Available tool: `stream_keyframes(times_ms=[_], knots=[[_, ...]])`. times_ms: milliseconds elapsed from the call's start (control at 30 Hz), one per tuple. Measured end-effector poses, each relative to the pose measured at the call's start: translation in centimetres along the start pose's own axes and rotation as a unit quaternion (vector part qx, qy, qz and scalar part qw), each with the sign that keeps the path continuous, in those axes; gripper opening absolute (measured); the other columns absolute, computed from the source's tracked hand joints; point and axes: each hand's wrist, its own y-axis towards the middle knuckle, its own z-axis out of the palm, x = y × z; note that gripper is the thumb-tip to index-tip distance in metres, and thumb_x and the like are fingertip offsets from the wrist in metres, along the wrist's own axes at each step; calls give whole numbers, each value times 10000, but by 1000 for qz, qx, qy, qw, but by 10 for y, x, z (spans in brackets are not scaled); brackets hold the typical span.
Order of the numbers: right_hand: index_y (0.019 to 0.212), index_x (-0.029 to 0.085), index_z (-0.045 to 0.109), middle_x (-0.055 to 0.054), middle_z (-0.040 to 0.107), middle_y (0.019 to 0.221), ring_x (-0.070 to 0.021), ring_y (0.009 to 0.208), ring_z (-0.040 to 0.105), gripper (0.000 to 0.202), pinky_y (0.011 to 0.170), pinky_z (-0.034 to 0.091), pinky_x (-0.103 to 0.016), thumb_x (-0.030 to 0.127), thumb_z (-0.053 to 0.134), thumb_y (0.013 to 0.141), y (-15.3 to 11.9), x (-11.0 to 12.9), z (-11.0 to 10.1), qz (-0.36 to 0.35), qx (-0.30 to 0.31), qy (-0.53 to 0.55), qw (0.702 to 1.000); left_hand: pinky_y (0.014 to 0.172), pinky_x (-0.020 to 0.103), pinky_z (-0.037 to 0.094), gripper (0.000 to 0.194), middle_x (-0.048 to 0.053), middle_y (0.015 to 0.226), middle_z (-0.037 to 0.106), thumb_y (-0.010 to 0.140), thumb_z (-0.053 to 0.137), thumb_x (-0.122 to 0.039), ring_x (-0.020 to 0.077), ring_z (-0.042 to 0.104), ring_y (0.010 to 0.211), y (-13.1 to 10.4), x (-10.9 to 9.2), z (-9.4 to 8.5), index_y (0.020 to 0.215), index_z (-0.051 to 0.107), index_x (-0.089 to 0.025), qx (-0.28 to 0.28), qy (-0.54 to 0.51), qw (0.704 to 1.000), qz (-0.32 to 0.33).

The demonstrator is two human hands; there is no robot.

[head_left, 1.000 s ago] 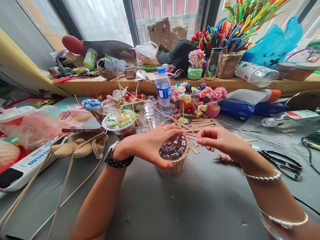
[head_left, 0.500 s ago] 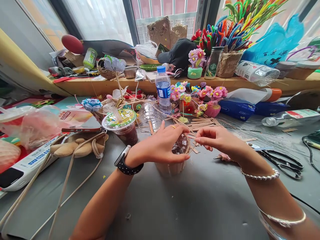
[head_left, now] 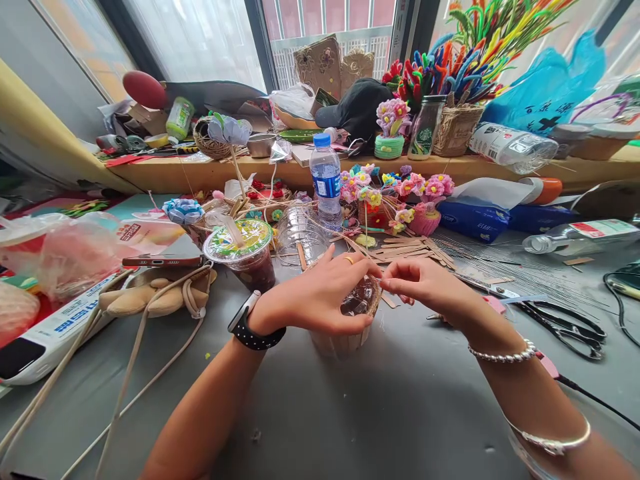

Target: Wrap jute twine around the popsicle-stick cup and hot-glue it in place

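Note:
In the middle stands a small round container [head_left: 340, 342], its side covered with upright brown strips, with clear plastic inside and a twine-like band around the rim. My left hand [head_left: 325, 293] lies across its top, thumb on the near rim and fingers on the far rim, steadying it. At the right side of the rim, my right hand [head_left: 425, 287] pinches a thin strand of twine [head_left: 379, 288] between thumb and forefinger. Loose fibres hang from the rim there. The container's far left side is hidden behind my left hand.
To the left stand a lidded drink cup [head_left: 245, 257] and a phone [head_left: 163, 261] on a beige pouch. Behind are a water bottle [head_left: 327, 183] and brown strips [head_left: 410, 252]. Black-handled scissors [head_left: 565, 320] and a pink corded tool [head_left: 547, 365] lie right.
My right hand has moved left and inward, from beside the container to its rim, still pinching. My left hand has stayed nearly in place. The pink tool under my right forearm shows more.

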Motion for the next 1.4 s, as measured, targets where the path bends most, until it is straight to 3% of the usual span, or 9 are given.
stream_keyframes(times_ms=[233, 433, 633, 867, 1067, 1233, 1400], knots=[[636, 159, 496, 46, 454, 518, -70, 493, 393, 207, 468, 284, -204, 351, 554, 687, 3, 0, 3, 0, -13, 10, 1000, 998, 434, 196, 479, 80, 1135, 479, 725, 541, -337, 216, 422, 1077, -1, 1, -1, 1148, 372, -189, 10, 11, 1000, 2], [683, 153, 513, 46, 452, 550, -68, 504, 392, 242, 471, 286, -202, 385, 582, 673, 3, -3, 4, -1, -81, 36, 996, 1018, 435, 163, 530, 80, 1201, 445, 728, 550, -329, 215, 398, 1125, 0, 3, 0, 1185, 323, -188, 7, -13, 1000, 7], [715, 167, 522, 40, 472, 604, -68, 530, 401, 277, 485, 308, -198, 438, 576, 695, -5, 4, -1, -54, -60, 46, 996, 1042, 468, 25, 560, 71, 1202, 467, 766, 529, -321, 208, 400, 1143, 2, -2, 3, 1230, 246, -187, -31, -88, 995, -33], [714, 167, 540, 34, 498, 610, -66, 526, 413, 225, 467, 319, -182, 392, 557, 720, -14, 14, -3, -55, -72, 13, 996, 1031, 440, 89, 485, 29, 1038, 588, 780, 547, -285, 177, 489, 1038, 8, -7, 8, 1193, 308, -199, -72, -162, 984, -34], [731, 162, 554, 40, 472, 559, -66, 486, 408, 261, 414, 297, -178, 421, 522, 727, -18, 14, -5, -45, -92, -28, 994, 1005, 415, 165, 470, 7, 876, 626, 775, 543, -179, 146, 533, 925, 10, -6, 10, 1183, 310, -174, -55, -207, 977, -14], [720, 165, 565, 40, 494, 535, -65, 411, 404, 222, 402, 313, -198, 370, 481, 737, -24, -1, -10, -7, -133, -126, 983, 1025, 454, 3, 420, -23, 843, 617, 787, 519, -180, 121, 539, 875, 11, -3, 11, 1168, 341, -196, -39, -187, 982, -8], [699, 194, 573, 15, 593, 606, -116, 530, 532, 190, 545, 388, -233, 341, 456, 723, -41, -39, -25, 60, -248, -263, 931, 1023, 453, 14, 351, -35, 843, 610, 800, 493, -193, 119, 547, 861, 10, -1, 7, 1138, 408, -233, -25, -178, 984, -8]])
